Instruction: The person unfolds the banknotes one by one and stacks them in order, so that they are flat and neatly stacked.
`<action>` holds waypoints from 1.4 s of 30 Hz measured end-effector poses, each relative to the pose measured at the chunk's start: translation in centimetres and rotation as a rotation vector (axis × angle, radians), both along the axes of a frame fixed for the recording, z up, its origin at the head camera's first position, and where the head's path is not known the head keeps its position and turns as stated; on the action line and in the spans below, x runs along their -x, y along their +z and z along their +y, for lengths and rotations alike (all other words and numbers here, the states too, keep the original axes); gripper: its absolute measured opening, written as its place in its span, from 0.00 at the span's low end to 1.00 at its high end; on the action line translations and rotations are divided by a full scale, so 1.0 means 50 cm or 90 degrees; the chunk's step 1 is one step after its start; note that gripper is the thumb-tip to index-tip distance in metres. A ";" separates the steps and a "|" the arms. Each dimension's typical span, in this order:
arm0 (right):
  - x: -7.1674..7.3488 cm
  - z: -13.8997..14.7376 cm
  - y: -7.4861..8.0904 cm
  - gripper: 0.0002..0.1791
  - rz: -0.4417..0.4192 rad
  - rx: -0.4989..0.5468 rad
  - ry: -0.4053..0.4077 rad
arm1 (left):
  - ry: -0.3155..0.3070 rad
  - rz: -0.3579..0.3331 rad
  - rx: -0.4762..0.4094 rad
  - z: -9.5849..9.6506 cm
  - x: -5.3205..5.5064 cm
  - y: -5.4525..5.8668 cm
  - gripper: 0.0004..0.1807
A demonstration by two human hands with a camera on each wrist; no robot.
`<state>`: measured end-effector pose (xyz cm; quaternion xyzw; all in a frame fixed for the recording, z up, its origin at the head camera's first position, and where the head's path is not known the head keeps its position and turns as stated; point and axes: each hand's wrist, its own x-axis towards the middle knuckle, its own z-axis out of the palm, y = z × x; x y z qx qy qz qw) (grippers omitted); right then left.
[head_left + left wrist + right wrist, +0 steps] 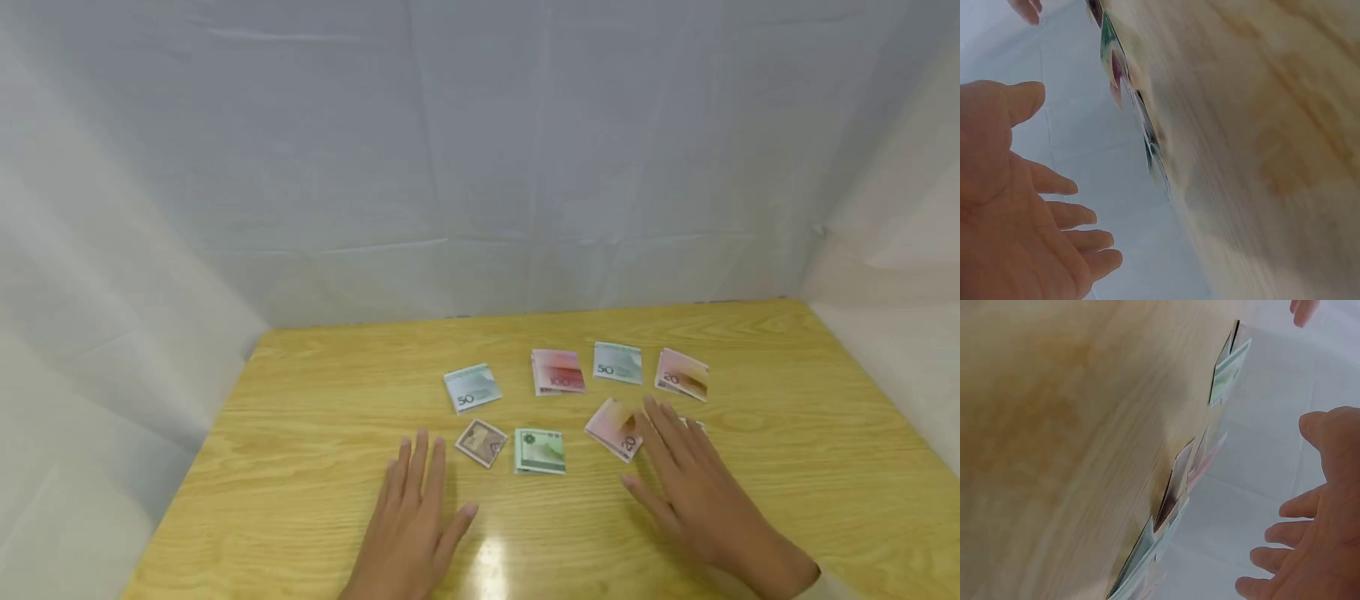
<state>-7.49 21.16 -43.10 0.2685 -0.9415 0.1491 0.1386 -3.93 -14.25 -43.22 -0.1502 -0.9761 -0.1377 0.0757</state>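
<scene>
Several folded banknotes lie in two rough rows on the table. At the back are a blue-grey 50 note (472, 388), a red 100 note (558, 372), a second 50 note (618, 363) and a pinkish 20 note (682, 374). In front sit a small brown note (482, 442), a green note (540, 452) and another 20 note (613, 429). My left hand (408, 521) is held palm down near the brown note, fingers straight and holding nothing. Spread out, my right hand (693, 492) partly covers a further note (693, 424); both wrist views show space between palm and table.
The yellow wood-grain table (300, 467) reaches back to a pale cloth (480, 167) hung behind it. More white cloth hangs at the left (90, 333) and right (892, 292) sides. Light glares off the tabletop between the hands.
</scene>
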 end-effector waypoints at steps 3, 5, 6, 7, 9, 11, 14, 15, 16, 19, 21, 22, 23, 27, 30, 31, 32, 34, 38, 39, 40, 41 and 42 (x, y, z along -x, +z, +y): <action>0.023 -0.004 0.008 0.42 -0.027 0.014 0.006 | -0.001 -0.031 -0.026 0.002 0.012 0.010 0.42; 0.039 -0.008 0.014 0.41 -0.046 0.026 0.011 | 0.000 -0.043 -0.042 0.005 0.022 0.019 0.42; 0.047 -0.010 0.018 0.41 -0.060 0.031 0.011 | 0.002 -0.047 -0.054 0.007 0.028 0.024 0.42; 0.054 -0.012 0.021 0.40 -0.074 0.039 0.013 | 0.002 -0.047 -0.069 0.009 0.035 0.029 0.41; 0.070 -0.017 0.026 0.39 -0.099 0.058 0.016 | 0.004 -0.051 -0.111 0.014 0.050 0.039 0.40; 0.087 -0.022 0.029 0.38 -0.130 0.087 0.020 | 0.002 -0.056 -0.160 0.021 0.067 0.050 0.38; 0.116 -0.030 0.028 0.36 -0.180 0.143 0.030 | -0.006 -0.077 -0.223 0.032 0.096 0.060 0.34; 0.126 -0.032 0.027 0.35 -0.208 0.168 0.034 | -0.007 -0.086 -0.238 0.035 0.106 0.062 0.32; 0.135 -0.035 0.026 0.34 -0.231 0.190 0.035 | -0.010 -0.099 -0.256 0.039 0.116 0.064 0.30; 0.159 -0.042 0.024 0.33 -0.303 0.236 0.010 | -0.018 -0.148 -0.312 0.048 0.145 0.067 0.27; 0.174 -0.047 0.023 0.32 -0.347 0.261 -0.014 | -0.023 -0.182 -0.355 0.052 0.165 0.067 0.26; 0.181 -0.050 0.023 0.32 -0.360 0.268 -0.027 | -0.029 -0.197 -0.378 0.054 0.175 0.067 0.25; 0.189 -0.052 0.022 0.32 -0.377 0.278 -0.038 | -0.031 -0.210 -0.397 0.056 0.186 0.067 0.24; 0.218 -0.064 0.024 0.32 -0.456 0.338 -0.065 | -0.020 -0.257 -0.459 0.065 0.225 0.064 0.21; 0.236 -0.069 0.025 0.31 -0.525 0.381 -0.094 | 0.006 -0.305 -0.530 0.078 0.250 0.060 0.19; 0.242 -0.070 0.025 0.31 -0.544 0.396 -0.101 | 0.013 -0.327 -0.562 0.082 0.256 0.059 0.19; 0.246 -0.071 0.025 0.32 -0.565 0.412 -0.111 | 0.020 -0.347 -0.592 0.086 0.262 0.056 0.19; 0.253 -0.074 0.024 0.32 -0.588 0.428 -0.125 | 0.034 -0.380 -0.645 0.095 0.274 0.053 0.18; 0.264 -0.084 0.026 0.32 -0.613 0.446 -0.169 | 0.052 -0.422 -0.699 0.110 0.294 0.045 0.17; 0.267 -0.087 0.026 0.32 -0.614 0.445 -0.181 | 0.056 -0.425 -0.702 0.114 0.299 0.044 0.17; 0.269 -0.091 0.026 0.32 -0.613 0.445 -0.189 | 0.057 -0.427 -0.704 0.119 0.304 0.041 0.17; 0.272 -0.094 0.026 0.32 -0.610 0.446 -0.198 | 0.059 -0.427 -0.705 0.124 0.309 0.039 0.17; 0.276 -0.097 0.025 0.30 -0.604 0.446 -0.206 | 0.065 -0.429 -0.704 0.129 0.313 0.038 0.17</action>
